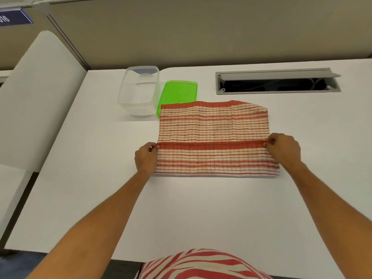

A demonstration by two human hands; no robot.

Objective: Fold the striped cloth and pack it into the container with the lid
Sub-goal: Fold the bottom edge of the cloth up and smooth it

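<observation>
Striped cloth (214,125) is lying on the counter (201,208), seemingly mid first fold; both hands' fingers are pinching its red hem, left hand (145,157) and right hand (283,149); packing the open container (138,91) and fitting the lid (178,93) are waiting.

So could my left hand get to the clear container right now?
Probably not at once: the left hand pinches a corner of the striped cloth. Once it lets go, bare table lies between it and the clear container.

so that's one striped cloth (214,125), one clear container (137,91), one green lid (177,93), two hands, one worktop (181,208), one cable hatch (277,82).
</observation>
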